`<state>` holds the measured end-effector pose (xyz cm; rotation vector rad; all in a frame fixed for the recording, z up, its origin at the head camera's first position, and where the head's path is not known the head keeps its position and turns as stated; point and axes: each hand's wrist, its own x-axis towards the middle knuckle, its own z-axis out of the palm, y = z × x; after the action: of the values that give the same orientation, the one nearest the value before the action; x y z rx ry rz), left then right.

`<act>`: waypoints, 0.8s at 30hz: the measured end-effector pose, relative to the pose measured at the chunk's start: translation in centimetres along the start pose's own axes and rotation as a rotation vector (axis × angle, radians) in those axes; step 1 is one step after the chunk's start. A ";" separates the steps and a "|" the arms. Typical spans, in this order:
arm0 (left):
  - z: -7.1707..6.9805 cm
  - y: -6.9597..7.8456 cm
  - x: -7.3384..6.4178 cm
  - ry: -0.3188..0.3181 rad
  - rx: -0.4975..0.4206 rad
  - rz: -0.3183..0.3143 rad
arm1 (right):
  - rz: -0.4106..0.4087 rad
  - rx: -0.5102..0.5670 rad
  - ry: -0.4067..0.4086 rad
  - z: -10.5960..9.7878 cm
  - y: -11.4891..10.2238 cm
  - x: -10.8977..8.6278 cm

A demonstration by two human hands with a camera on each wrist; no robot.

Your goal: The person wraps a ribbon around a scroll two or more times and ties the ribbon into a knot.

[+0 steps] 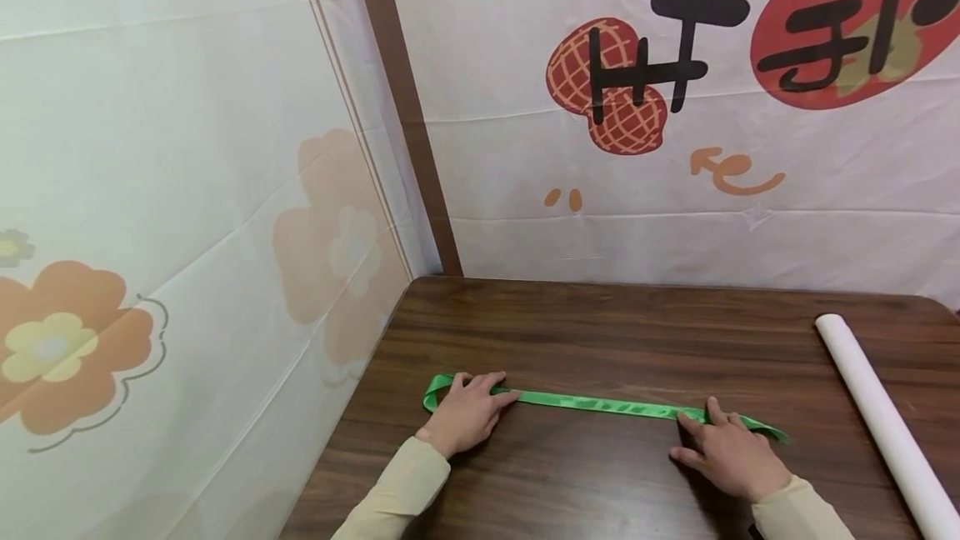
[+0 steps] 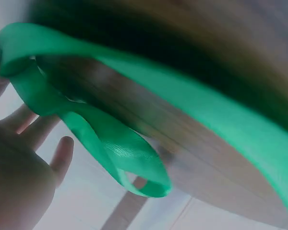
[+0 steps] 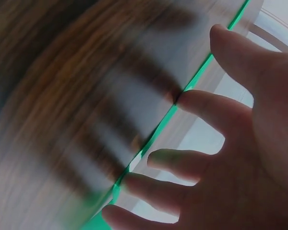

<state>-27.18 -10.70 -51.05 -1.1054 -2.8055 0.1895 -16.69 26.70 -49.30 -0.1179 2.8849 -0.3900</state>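
A shiny green ribbon (image 1: 585, 402) stretches sideways over the brown wooden table, its left end turned back in a loop. My left hand (image 1: 468, 411) rests over the ribbon near that loop, fingers extended to the right. In the left wrist view, the looped ribbon (image 2: 129, 148) hangs beside the spread fingers and partly hides their tips. Toward the other end, my right hand (image 1: 731, 448) lies with fingers spread and fingertips on the ribbon. The right wrist view has the ribbon (image 3: 161, 127) as a narrow line along those fingertips, with the thumb apart from the index finger.
A white roll (image 1: 885, 419) lies slanted along the right side of the wooden table (image 1: 600, 323). Behind the table hangs a printed white cloth (image 1: 495, 165), and another with flower prints (image 1: 210, 148) runs along the left edge.
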 end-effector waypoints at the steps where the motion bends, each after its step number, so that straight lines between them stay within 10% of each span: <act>1: 0.0 -0.2 -0.1 -0.004 0.005 -0.004 | 0.003 -0.002 0.001 0.0 0.1 -0.1; 24: 0.8 -4.4 -2.9 0.124 0.015 -0.076 | 0.017 0.062 0.043 -0.1 1.0 -0.9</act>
<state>-28.17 -15.94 -51.35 -0.9704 -2.7258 0.1305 -15.92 27.80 -49.34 -0.0756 2.9110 -0.4836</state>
